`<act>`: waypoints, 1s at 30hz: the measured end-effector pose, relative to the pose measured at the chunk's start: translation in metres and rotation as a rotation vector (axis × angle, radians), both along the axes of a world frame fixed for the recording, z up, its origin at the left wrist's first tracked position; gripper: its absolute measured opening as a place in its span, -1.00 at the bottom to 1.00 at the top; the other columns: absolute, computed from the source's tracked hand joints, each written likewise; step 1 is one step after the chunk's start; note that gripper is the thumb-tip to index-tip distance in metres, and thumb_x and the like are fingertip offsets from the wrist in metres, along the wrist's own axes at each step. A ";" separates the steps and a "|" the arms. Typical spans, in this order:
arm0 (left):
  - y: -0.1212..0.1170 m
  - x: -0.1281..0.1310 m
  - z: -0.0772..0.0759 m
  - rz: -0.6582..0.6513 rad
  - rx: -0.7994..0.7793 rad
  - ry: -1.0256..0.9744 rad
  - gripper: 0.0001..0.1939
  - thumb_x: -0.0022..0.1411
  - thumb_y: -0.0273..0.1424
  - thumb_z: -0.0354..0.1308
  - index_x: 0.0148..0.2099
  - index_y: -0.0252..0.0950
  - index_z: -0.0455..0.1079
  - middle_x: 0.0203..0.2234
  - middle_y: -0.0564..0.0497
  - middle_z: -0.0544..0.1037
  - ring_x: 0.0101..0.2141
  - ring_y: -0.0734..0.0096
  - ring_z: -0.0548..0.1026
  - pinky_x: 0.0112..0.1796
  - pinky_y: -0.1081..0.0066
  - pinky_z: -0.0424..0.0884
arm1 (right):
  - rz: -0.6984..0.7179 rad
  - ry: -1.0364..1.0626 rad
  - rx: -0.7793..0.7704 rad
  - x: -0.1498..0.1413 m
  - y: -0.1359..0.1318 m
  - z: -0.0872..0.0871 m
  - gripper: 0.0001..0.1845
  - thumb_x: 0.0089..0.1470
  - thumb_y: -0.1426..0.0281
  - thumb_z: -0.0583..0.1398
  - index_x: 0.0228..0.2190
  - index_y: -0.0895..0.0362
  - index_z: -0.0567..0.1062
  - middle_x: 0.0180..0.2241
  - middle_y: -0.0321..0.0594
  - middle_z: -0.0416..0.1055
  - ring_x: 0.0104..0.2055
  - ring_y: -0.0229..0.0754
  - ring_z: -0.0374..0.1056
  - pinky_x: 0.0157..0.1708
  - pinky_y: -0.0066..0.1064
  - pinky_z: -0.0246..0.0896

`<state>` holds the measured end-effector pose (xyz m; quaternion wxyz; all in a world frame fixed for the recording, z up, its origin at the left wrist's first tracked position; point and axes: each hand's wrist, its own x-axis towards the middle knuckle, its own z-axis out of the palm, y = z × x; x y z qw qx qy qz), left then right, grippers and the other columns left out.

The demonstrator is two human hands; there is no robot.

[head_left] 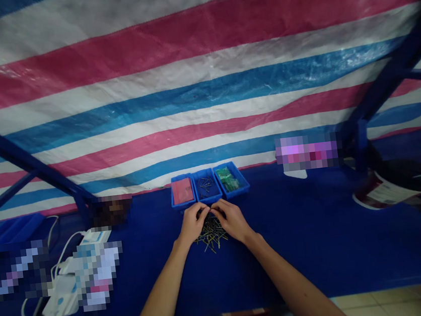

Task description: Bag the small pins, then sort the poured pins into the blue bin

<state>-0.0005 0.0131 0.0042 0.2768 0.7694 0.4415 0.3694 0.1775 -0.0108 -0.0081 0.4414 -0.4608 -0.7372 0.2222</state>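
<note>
My left hand (193,223) and my right hand (231,220) hover close together, fingertips curled and almost meeting just above a loose pile of thin dark screws (212,238). Any small item between the fingers is hidden. Directly beyond my fingertips stand three joined blue plastic bins. The left bin (182,191) holds a flat red packet, the middle bin (206,186) holds several screws, and the right bin (231,180) holds green packaged items.
A blue cloth covers the table (300,249). White power strips and cables (58,292) lie at the left, near a long blue tray (13,228). Blurred objects stand along the back. Blue metal bars and a striped tarp (195,93) rise behind.
</note>
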 end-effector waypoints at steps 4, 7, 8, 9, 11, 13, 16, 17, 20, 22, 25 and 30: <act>0.000 0.000 -0.002 0.005 0.006 0.002 -0.67 0.40 -0.22 0.03 -0.33 -0.31 0.43 -0.47 0.04 0.51 -0.43 0.42 0.42 -0.33 0.48 0.30 | 0.006 -0.005 0.004 0.000 0.000 0.000 -0.86 0.31 0.42 0.10 -0.26 0.06 0.46 -0.33 -0.26 0.40 -0.35 -0.19 0.35 -0.32 -0.40 0.20; 0.000 0.000 -0.002 0.010 0.007 0.005 -0.67 0.40 -0.23 0.03 -0.35 -0.32 0.43 -0.47 0.05 0.50 -0.43 0.44 0.41 -0.34 0.49 0.28 | 0.012 -0.007 0.004 -0.001 0.000 -0.001 -0.86 0.31 0.41 0.10 -0.26 0.06 0.46 -0.34 -0.26 0.40 -0.35 -0.18 0.35 -0.31 -0.40 0.20; 0.000 0.000 -0.002 0.009 0.007 0.003 -0.67 0.40 -0.23 0.03 -0.35 -0.32 0.43 -0.47 0.05 0.50 -0.43 0.44 0.42 -0.35 0.49 0.28 | 0.015 -0.005 0.005 -0.001 0.000 -0.001 -0.86 0.31 0.40 0.10 -0.26 0.07 0.47 -0.34 -0.25 0.40 -0.34 -0.18 0.35 -0.31 -0.40 0.21; 0.000 0.000 -0.002 0.006 0.007 -0.001 -0.67 0.40 -0.24 0.03 -0.34 -0.32 0.43 -0.46 0.04 0.50 -0.43 0.44 0.42 -0.34 0.49 0.28 | 0.017 -0.003 0.005 -0.002 0.000 -0.001 -0.86 0.31 0.40 0.10 -0.26 0.07 0.47 -0.34 -0.25 0.41 -0.34 -0.18 0.35 -0.31 -0.40 0.21; 0.000 0.000 -0.001 -0.008 0.005 -0.005 -0.68 0.40 -0.24 0.03 -0.32 -0.32 0.44 -0.44 0.03 0.52 -0.42 0.44 0.43 -0.34 0.49 0.28 | 0.018 0.003 0.007 -0.002 0.000 -0.001 -0.86 0.31 0.40 0.09 -0.25 0.07 0.47 -0.33 -0.24 0.41 -0.33 -0.18 0.36 -0.30 -0.40 0.21; 0.000 0.000 -0.001 -0.022 0.005 -0.003 -0.70 0.40 -0.24 0.04 -0.29 -0.31 0.46 -0.42 0.03 0.54 -0.41 0.43 0.43 -0.33 0.48 0.29 | 0.017 0.006 0.009 -0.001 0.000 -0.001 -0.86 0.32 0.40 0.09 -0.25 0.07 0.46 -0.33 -0.24 0.41 -0.33 -0.17 0.36 -0.30 -0.40 0.21; 0.001 -0.001 -0.002 -0.031 0.007 0.009 -0.71 0.40 -0.24 0.04 -0.26 -0.31 0.47 -0.41 0.02 0.54 -0.41 0.42 0.44 -0.33 0.47 0.30 | 0.018 0.000 0.009 -0.001 0.000 -0.002 -0.87 0.32 0.42 0.09 -0.26 0.07 0.45 -0.34 -0.25 0.41 -0.33 -0.17 0.36 -0.31 -0.40 0.20; 0.001 -0.001 -0.002 -0.031 0.008 0.012 -0.71 0.40 -0.25 0.04 -0.27 -0.30 0.47 -0.41 0.02 0.53 -0.41 0.42 0.44 -0.33 0.47 0.30 | 0.018 -0.002 0.009 -0.001 0.000 -0.002 -0.87 0.32 0.42 0.09 -0.26 0.06 0.45 -0.34 -0.25 0.41 -0.34 -0.17 0.36 -0.31 -0.40 0.20; 0.001 -0.001 -0.003 -0.027 0.011 0.012 -0.71 0.40 -0.25 0.04 -0.29 -0.31 0.46 -0.43 0.02 0.52 -0.40 0.42 0.44 -0.33 0.47 0.30 | 0.019 -0.005 0.012 -0.001 0.001 -0.003 -0.87 0.32 0.42 0.10 -0.26 0.06 0.45 -0.33 -0.25 0.41 -0.33 -0.17 0.36 -0.30 -0.39 0.21; 0.001 -0.001 -0.002 -0.026 0.012 0.009 -0.70 0.40 -0.25 0.04 -0.29 -0.31 0.46 -0.43 0.02 0.52 -0.39 0.41 0.44 -0.32 0.47 0.30 | 0.021 -0.004 0.016 -0.001 0.001 -0.004 -0.87 0.32 0.41 0.10 -0.25 0.07 0.45 -0.33 -0.24 0.41 -0.33 -0.17 0.36 -0.29 -0.39 0.21; 0.001 -0.001 -0.002 -0.023 0.014 0.007 -0.70 0.41 -0.25 0.04 -0.29 -0.31 0.46 -0.42 0.02 0.52 -0.39 0.41 0.45 -0.31 0.47 0.31 | 0.018 -0.005 0.021 -0.001 0.001 -0.003 -0.87 0.32 0.41 0.10 -0.24 0.06 0.46 -0.32 -0.24 0.42 -0.32 -0.17 0.37 -0.29 -0.39 0.22; 0.001 -0.001 -0.003 -0.013 0.013 0.010 -0.69 0.40 -0.24 0.03 -0.30 -0.31 0.46 -0.43 0.02 0.52 -0.41 0.41 0.44 -0.32 0.47 0.30 | 0.020 -0.008 0.021 0.000 0.000 -0.001 -0.86 0.32 0.43 0.10 -0.25 0.06 0.46 -0.32 -0.24 0.43 -0.32 -0.17 0.38 -0.28 -0.39 0.22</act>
